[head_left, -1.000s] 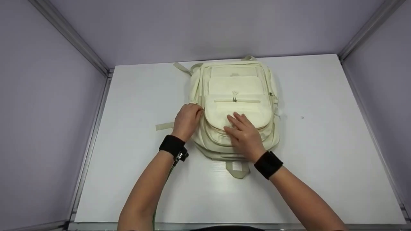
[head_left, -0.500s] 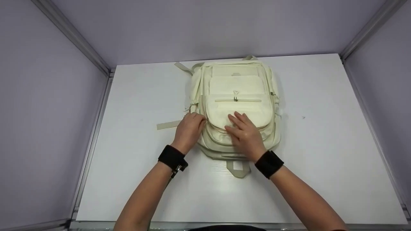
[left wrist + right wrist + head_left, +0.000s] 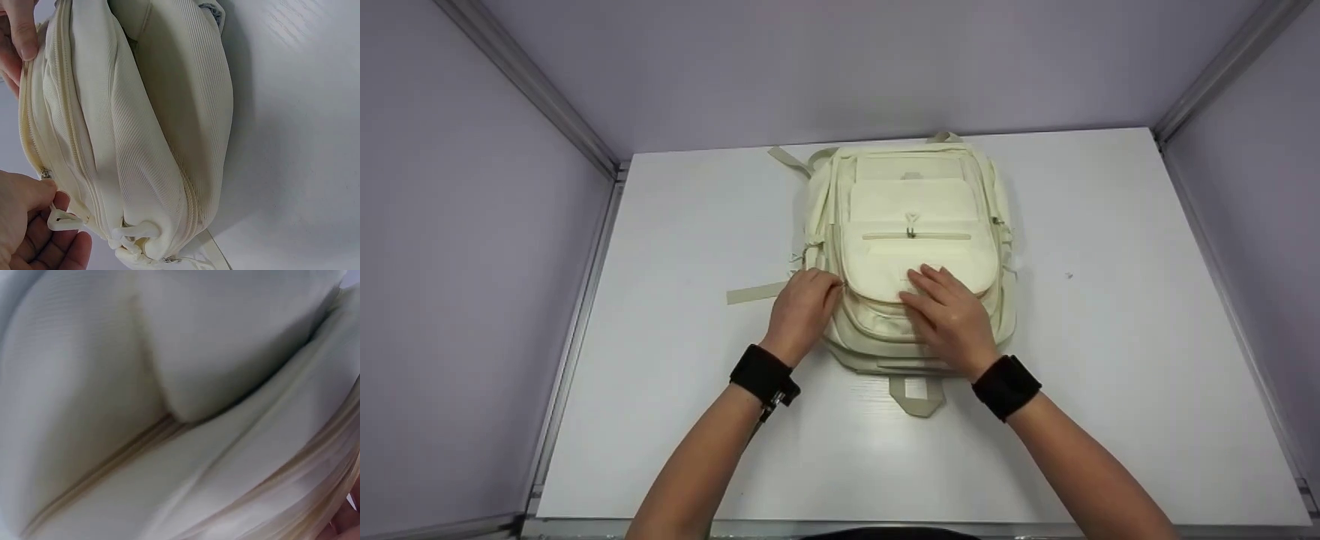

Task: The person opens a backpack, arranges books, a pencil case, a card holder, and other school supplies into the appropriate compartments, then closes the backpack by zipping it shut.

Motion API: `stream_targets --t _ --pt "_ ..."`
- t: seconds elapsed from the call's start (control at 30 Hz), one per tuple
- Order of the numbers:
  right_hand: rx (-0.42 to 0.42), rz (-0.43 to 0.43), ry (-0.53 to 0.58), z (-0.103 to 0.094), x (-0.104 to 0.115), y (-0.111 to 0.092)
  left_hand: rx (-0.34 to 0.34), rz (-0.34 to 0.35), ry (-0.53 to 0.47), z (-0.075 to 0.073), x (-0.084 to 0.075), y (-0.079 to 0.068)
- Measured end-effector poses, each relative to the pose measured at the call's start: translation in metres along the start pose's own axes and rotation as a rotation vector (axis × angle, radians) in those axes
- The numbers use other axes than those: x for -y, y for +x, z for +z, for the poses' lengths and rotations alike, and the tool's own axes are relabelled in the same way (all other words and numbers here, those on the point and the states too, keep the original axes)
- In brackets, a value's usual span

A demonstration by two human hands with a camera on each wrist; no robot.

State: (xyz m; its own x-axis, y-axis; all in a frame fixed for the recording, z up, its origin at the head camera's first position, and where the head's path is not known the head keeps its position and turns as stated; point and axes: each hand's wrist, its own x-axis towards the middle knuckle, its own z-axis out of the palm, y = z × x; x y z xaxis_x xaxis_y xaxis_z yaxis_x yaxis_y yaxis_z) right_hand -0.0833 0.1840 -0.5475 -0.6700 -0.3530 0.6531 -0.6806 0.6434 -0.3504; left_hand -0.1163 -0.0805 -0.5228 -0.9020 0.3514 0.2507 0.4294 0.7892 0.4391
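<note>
A cream backpack [image 3: 919, 199] lies front side up, its bottom toward me. At the left edge of its front pocket [image 3: 885, 262], my left hand [image 3: 802, 309] pinches a zipper pull. The left wrist view shows the thumb of the left hand [image 3: 25, 216] against the small metal zipper slider [image 3: 46, 173], with a pale pull loop [image 3: 64, 220] hanging beside the fingers. My right hand [image 3: 952, 319] rests on the lower front pocket, fingers extended; its thumb is mostly hidden in the head view. Blurred cream fabric [image 3: 140, 484] fills most of the right wrist view.
The backpack lies on a white table [image 3: 1110, 375] with grey-lilac panels [image 3: 840, 67] around it. A loose strap [image 3: 754, 293] sticks out to the left, and a webbing loop [image 3: 916, 405] extends toward me. A tiny scrap [image 3: 1069, 275] lies to the right.
My left hand has slid down toward me along the pocket's left edge, uncovering the side of the backpack above it. My right hand has shifted slightly right and nearer to me.
</note>
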Motion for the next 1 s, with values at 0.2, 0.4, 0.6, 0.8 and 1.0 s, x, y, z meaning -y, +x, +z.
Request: stream_targets --t 0.2,0.4,0.6,0.8,1.0 --pt "-0.035 0.009 -0.036 -0.017 -0.017 -0.016 -0.005 -0.012 -0.002 -0.002 -0.001 -0.001" --pt "-0.031 0.016 -0.044 -0.026 -0.031 -0.030 0.001 -0.018 -0.022 -0.002 -0.002 0.000" --pt "-0.010 0.017 -0.056 -0.024 -0.032 -0.032 -0.022 0.027 0.016 -0.002 -0.004 -0.001" --pt "-0.027 0.043 -0.056 -0.021 -0.030 -0.032 -0.035 0.079 0.037 -0.002 -0.010 -0.004" --pt "-0.021 0.066 -0.049 -0.021 -0.028 -0.033 -0.021 0.091 0.049 0.001 -0.018 -0.010"
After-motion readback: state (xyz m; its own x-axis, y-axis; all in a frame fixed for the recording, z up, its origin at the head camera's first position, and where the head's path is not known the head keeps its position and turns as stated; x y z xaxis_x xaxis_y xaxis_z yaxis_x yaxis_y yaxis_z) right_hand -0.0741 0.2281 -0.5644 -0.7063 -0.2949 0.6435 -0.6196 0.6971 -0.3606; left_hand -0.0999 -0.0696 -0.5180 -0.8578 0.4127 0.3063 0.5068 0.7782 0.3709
